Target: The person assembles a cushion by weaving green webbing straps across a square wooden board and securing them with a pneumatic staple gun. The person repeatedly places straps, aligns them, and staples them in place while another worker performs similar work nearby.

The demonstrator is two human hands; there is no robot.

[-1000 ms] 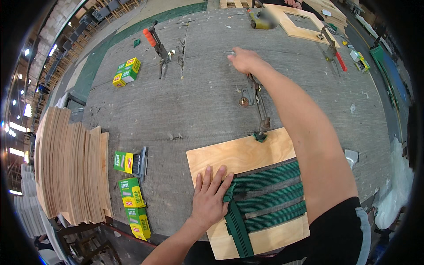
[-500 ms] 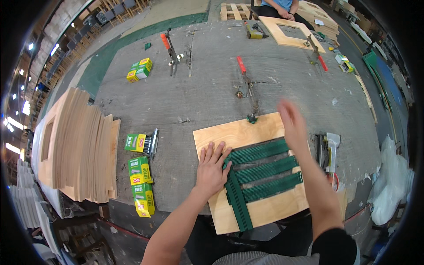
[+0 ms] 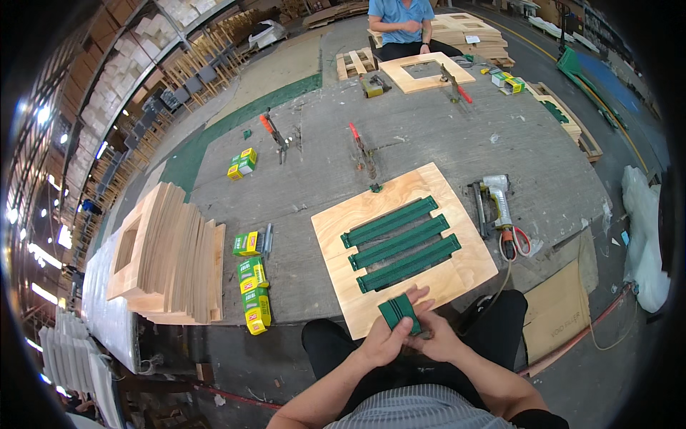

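Note:
Near the front edge of the table I hold a folded bundle of green elastic webbing [image 3: 396, 312] in both hands. My left hand [image 3: 384, 344] is closed round its left and lower side, thumb on top. My right hand [image 3: 436, 337] grips its right side, its fingertips partly hidden behind it. Just beyond my hands lies a flat wooden panel [image 3: 371, 202] with a cut-out opening. Three green webbing strips [image 3: 401, 244] cross that opening side by side. To the panel's right rests a pneumatic staple gun [image 3: 497, 200] with a hose.
Green-and-yellow staple boxes [image 3: 255, 307] stand left of the panel, beside a stack of wooden frames [image 3: 168, 264]. A red-handled toggle clamp [image 3: 362, 151] is at the panel's far edge. Across the table, a person in blue [image 3: 401, 28] sits behind another wooden frame [image 3: 401, 80].
My hands have left the panel and come together near my lap, now holding folded webbing. The long strip along the panel's left side is gone from there. The panel has turned and the view has shifted.

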